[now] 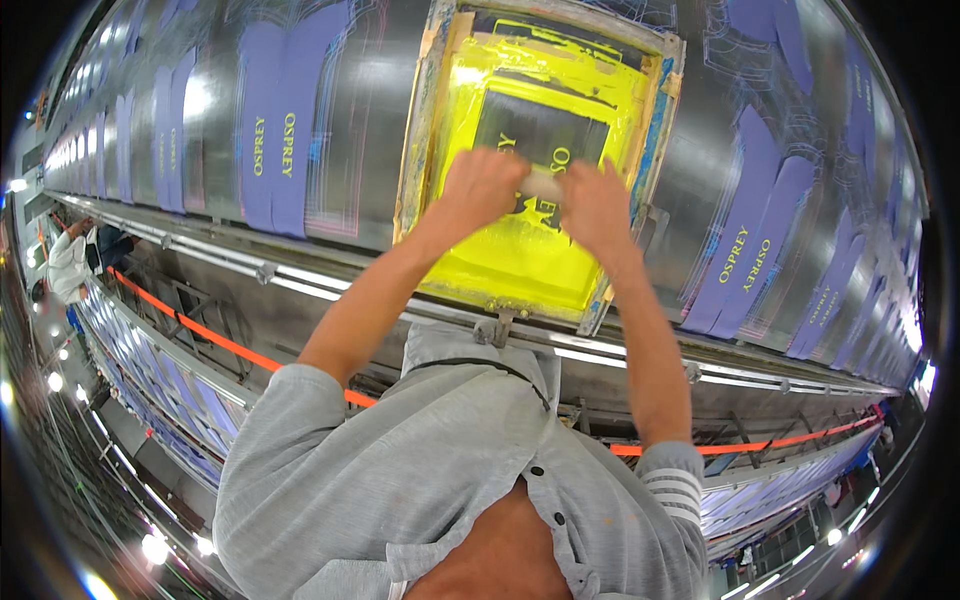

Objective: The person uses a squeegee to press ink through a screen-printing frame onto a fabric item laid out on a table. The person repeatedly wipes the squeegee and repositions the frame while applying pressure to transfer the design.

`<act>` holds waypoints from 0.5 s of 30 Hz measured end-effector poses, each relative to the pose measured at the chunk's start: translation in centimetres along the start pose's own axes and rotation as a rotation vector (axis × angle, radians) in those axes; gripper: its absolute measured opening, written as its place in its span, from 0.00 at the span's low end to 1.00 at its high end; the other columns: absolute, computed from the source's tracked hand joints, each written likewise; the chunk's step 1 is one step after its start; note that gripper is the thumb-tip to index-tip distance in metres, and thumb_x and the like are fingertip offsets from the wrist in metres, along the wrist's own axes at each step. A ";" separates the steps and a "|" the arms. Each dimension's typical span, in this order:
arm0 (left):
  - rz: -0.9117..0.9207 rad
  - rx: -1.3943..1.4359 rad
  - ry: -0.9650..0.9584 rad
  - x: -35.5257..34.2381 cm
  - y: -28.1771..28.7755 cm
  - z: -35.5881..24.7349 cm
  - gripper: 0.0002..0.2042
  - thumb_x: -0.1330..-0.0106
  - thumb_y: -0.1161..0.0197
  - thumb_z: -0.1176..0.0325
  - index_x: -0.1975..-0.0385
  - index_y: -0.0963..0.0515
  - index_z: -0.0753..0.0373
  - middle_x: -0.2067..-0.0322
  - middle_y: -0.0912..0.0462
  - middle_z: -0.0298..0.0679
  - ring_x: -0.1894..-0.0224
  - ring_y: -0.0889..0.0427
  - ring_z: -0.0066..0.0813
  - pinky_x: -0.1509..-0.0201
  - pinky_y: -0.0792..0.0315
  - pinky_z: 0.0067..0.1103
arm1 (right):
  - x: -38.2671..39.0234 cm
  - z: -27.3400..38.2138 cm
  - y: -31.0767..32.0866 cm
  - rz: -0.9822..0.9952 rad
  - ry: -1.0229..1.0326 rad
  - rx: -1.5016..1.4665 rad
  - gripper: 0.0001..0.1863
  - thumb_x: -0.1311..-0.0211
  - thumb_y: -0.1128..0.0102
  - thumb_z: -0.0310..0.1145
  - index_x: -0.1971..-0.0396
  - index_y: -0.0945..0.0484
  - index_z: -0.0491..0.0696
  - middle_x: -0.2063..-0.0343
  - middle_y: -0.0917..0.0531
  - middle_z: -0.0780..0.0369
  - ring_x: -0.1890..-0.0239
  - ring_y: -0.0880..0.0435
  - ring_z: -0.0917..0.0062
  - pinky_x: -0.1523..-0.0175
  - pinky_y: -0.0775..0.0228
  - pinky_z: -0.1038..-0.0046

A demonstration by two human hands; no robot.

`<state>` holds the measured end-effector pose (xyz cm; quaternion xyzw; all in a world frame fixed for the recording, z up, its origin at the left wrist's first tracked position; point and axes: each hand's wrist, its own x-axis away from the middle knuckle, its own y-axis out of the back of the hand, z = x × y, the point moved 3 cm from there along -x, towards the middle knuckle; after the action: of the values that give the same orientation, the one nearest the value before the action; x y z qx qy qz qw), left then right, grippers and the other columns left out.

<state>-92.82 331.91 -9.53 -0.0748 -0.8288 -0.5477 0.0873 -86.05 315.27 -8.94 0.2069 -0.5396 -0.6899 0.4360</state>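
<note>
A printing screen (660, 130) in a worn wooden frame lies on the long metal table, its mesh coated with bright yellow ink (500, 265). Over the darker window in the mesh, where yellow lettering shows, both fists close on the pale handle of a squeegee (543, 184). My left hand (483, 187) wraps its left end. My right hand (597, 205) holds the right end. Only a short length of the handle shows between them; its blade is hard to make out. A metal clamp (503, 322) sits at the frame's near edge.
Purple fabric pieces (262, 100) with yellow lettering lie left of the screen, and more purple pieces (745, 220) lie right. A metal rail (600, 358) runs along the table's near edge. Behind me are an orange strip (215, 335) and another table. Another person (70, 262) stands far left.
</note>
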 end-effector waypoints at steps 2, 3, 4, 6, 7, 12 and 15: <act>0.033 0.046 0.002 5.3 -0.9 -2.1 0.13 0.51 0.37 0.76 0.64 0.16 0.57 0.67 0.14 0.38 0.64 0.14 0.41 0.64 0.22 0.35 | 4.7 2.9 -2.1 -0.049 -0.028 -0.052 0.09 0.49 0.39 0.31 0.66 0.17 0.49 0.67 0.20 0.58 0.57 0.18 0.63 0.35 0.36 0.46; 0.003 0.072 -0.021 7.6 -1.6 -2.7 0.14 0.51 0.38 0.77 0.63 0.16 0.57 0.66 0.14 0.38 0.64 0.14 0.41 0.64 0.21 0.34 | 6.2 4.4 -2.4 -0.033 -0.041 -0.073 0.10 0.48 0.38 0.32 0.65 0.18 0.48 0.66 0.20 0.57 0.56 0.19 0.62 0.35 0.36 0.47; -0.018 0.078 -0.028 9.3 -2.0 -3.2 0.14 0.51 0.38 0.77 0.63 0.16 0.58 0.65 0.14 0.37 0.63 0.14 0.40 0.64 0.21 0.34 | 7.8 5.9 -2.4 -0.012 -0.056 -0.090 0.11 0.48 0.37 0.33 0.64 0.18 0.47 0.65 0.20 0.57 0.55 0.19 0.61 0.35 0.36 0.48; -0.073 0.085 -0.036 11.8 -2.5 -3.9 0.15 0.52 0.38 0.77 0.62 0.16 0.59 0.64 0.14 0.37 0.63 0.14 0.39 0.63 0.21 0.34 | 9.4 6.5 -2.6 -0.038 -0.026 -0.235 0.14 0.47 0.35 0.35 0.61 0.18 0.46 0.62 0.19 0.55 0.53 0.20 0.59 0.36 0.35 0.50; -0.112 0.077 -0.073 12.3 -2.6 -3.8 0.15 0.52 0.38 0.77 0.62 0.16 0.59 0.63 0.15 0.37 0.62 0.14 0.39 0.63 0.21 0.33 | 9.8 5.8 -2.6 -0.081 0.021 -0.372 0.16 0.47 0.34 0.36 0.59 0.18 0.45 0.60 0.19 0.54 0.52 0.21 0.57 0.36 0.35 0.51; -0.077 0.004 -0.055 12.2 -3.4 -3.3 0.13 0.51 0.39 0.76 0.65 0.16 0.58 0.66 0.15 0.37 0.62 0.14 0.40 0.63 0.21 0.34 | 9.0 -4.6 -0.2 -0.863 -0.540 0.060 0.18 0.37 0.36 0.42 0.55 0.18 0.44 0.58 0.17 0.51 0.53 0.20 0.54 0.45 0.31 0.54; -0.011 -0.047 -0.108 10.5 -4.3 -3.4 0.11 0.50 0.39 0.75 0.66 0.16 0.57 0.66 0.14 0.38 0.62 0.14 0.40 0.62 0.21 0.34 | 10.2 -12.8 -5.0 -0.675 -0.812 -0.479 0.19 0.32 0.44 0.42 0.62 0.18 0.39 0.71 0.16 0.52 0.66 0.18 0.60 0.54 0.27 0.62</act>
<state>-103.77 327.39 -9.66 -0.1014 -0.8196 -0.5626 0.0376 -83.71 299.87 -15.95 -0.0182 -0.3966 -0.9177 -0.0155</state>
